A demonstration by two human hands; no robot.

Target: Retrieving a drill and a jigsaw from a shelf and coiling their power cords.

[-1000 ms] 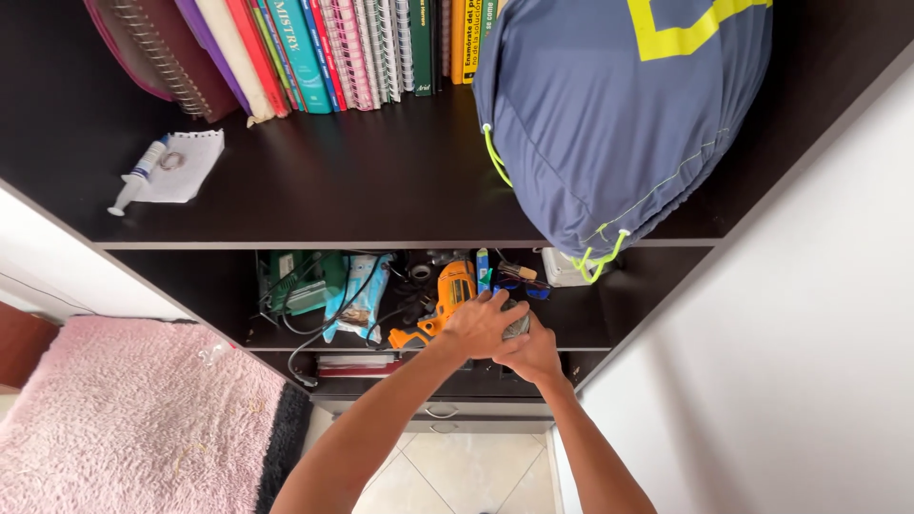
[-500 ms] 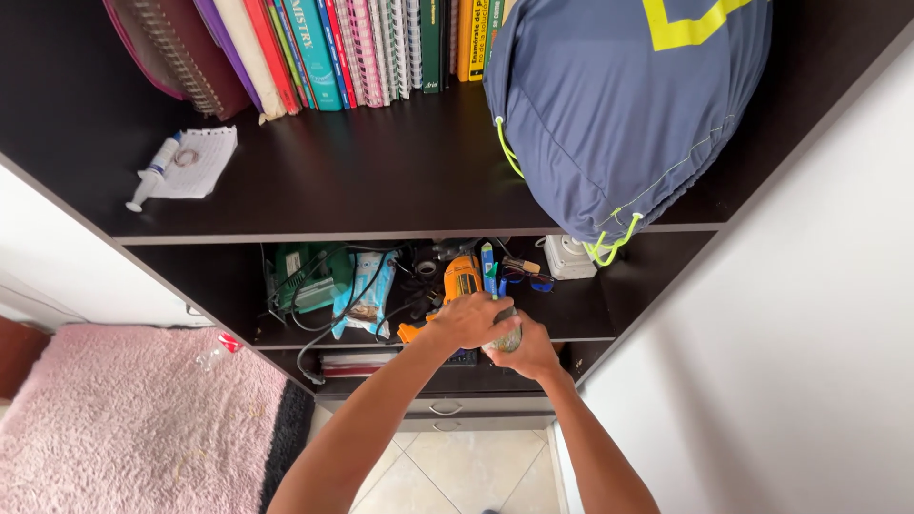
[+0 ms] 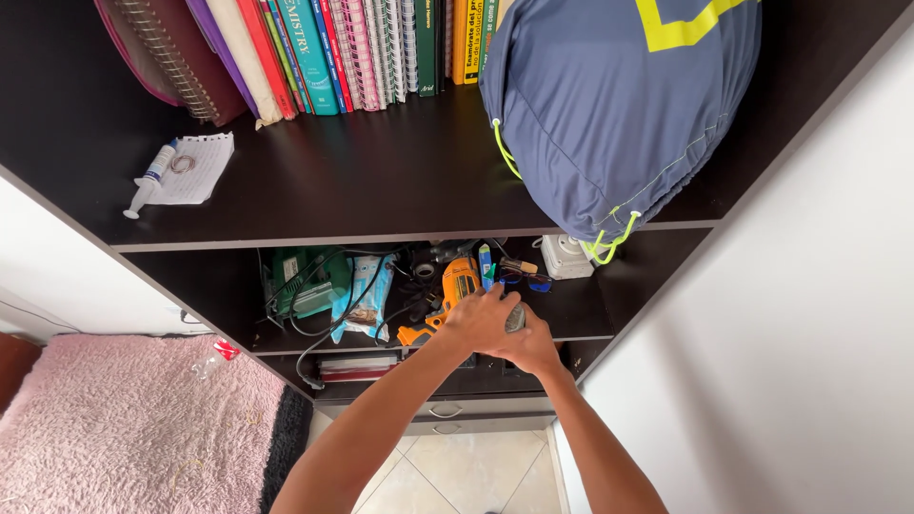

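Orange drill [image 3: 459,286] on shelf [image 3: 590,309]: both hands, left [image 3: 476,322] and right [image 3: 531,345], closed together on grey object [image 3: 515,317] beside it; grip seems mid-adjustment, needs firmer hold.

Books [image 3: 362,52], blue bag [image 3: 609,105], syringe [image 3: 150,179], pink rug [image 3: 124,419]

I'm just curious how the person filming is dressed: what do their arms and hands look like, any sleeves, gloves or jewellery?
Both forearms are bare up to the picture's edge, with no sleeves in view. The left hand and right hand wear no gloves, and no watch, bracelet or ring shows.
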